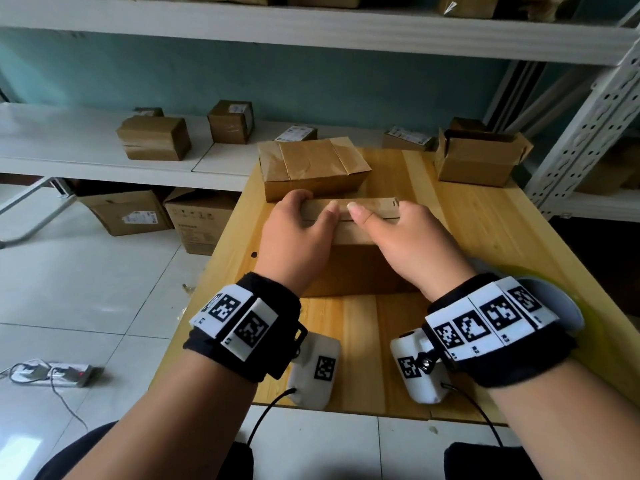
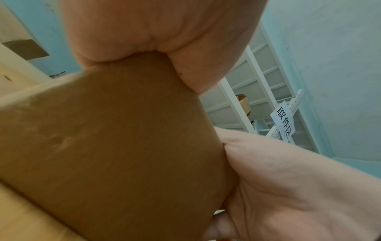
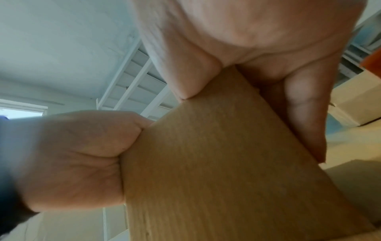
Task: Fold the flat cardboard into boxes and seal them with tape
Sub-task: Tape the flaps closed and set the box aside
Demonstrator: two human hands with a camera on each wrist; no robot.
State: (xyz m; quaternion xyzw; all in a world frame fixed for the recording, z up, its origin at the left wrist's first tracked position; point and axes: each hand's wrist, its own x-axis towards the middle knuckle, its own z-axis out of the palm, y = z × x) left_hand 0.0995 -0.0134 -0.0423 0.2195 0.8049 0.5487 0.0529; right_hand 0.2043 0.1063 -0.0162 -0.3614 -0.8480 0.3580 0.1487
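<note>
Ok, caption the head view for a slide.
Left hand and right hand grip a cardboard box on the wooden table.

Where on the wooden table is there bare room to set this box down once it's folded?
Bare wood lies on the near strip between the box being folded and the table's front edge, and along the right side behind the right hand. Crowded: the back, with the taped box and the open box.

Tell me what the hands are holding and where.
Both the left hand and right hand grip one cardboard box at its top flaps, thumbs on top.
</note>
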